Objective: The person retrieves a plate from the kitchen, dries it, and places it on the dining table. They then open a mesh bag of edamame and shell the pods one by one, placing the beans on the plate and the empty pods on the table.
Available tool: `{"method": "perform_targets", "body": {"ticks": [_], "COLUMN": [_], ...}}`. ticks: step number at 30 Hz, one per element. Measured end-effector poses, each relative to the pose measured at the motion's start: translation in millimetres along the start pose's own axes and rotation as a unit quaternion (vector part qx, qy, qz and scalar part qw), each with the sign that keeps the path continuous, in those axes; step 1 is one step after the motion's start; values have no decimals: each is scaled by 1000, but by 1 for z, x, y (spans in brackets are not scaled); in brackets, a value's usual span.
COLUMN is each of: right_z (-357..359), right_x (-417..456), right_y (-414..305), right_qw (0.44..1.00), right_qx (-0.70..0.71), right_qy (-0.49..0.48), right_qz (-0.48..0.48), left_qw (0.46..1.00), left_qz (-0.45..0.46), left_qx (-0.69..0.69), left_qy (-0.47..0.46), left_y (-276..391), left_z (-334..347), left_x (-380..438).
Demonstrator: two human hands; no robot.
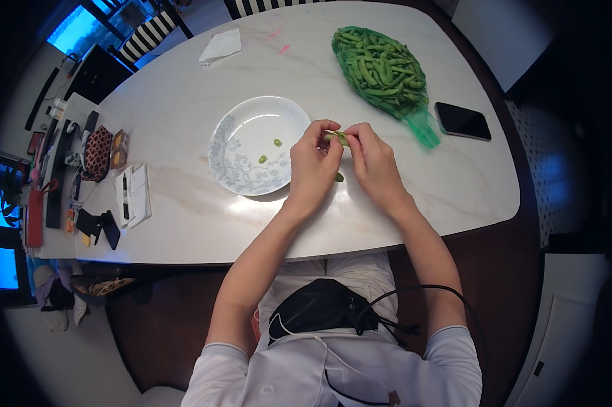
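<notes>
My left hand [316, 165] and my right hand [374, 165] meet just right of the plate, their fingertips pinching a green soybean pod [340, 137] between them. The white plate [245, 114] has a grey-blue floral pattern, and my left hand overlaps its right rim. Two shelled green beans [262, 159] lie apart on it. Part of a green pod piece [340, 177] shows on the table between my wrists. Beyond my right hand lies a green mesh bag full of soybean pods [382, 68], its loose end towards me.
A smartphone [462, 121] lies right of the bag. A folded white tissue [221, 47] is at the far left. Along the left stand a notepad with a pen [139, 196], a dark phone stand [100, 226] and a red patterned pouch [97, 153]. Striped chairs [148, 35] are beyond the table.
</notes>
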State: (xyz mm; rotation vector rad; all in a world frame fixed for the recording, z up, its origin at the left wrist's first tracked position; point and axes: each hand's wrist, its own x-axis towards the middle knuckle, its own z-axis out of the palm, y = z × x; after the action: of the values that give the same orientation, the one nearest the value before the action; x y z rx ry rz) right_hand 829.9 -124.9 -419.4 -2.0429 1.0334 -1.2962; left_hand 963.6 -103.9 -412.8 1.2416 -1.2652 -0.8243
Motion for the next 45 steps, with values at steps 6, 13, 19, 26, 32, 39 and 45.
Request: {"method": "perform_targets", "body": {"ticks": [6, 13, 19, 26, 32, 39, 45], "right_z": [-3, -2, -4, -3, -2, 4, -14], "right_x": [2, 1, 1, -1, 1, 2, 9], "right_y": [-4, -1, -3, -5, -5, 12, 21], "right_qw": [998, 998, 997, 998, 999, 998, 996], "right_qx": [27, 27, 53, 37, 35, -48, -79], "right_qy": [24, 29, 17, 22, 17, 5, 11], "right_qz": [51, 39, 51, 36, 31, 51, 45], "left_qw": [979, 996, 988, 955, 934, 925, 961], "left_qz": [-106, -28, -88, -194, -204, -216, -157], "left_qx": [-174, -87, -123, -202, -262, -306, -203], "left_qy": [-20, 3, -32, -103, -131, -62, -100], "left_y": [6, 6, 3, 7, 4, 7, 30], "left_z": [-10, 1, 4, -7, -8, -2, -32], "left_x": [3, -7, -7, -4, -7, -9, -5]}}
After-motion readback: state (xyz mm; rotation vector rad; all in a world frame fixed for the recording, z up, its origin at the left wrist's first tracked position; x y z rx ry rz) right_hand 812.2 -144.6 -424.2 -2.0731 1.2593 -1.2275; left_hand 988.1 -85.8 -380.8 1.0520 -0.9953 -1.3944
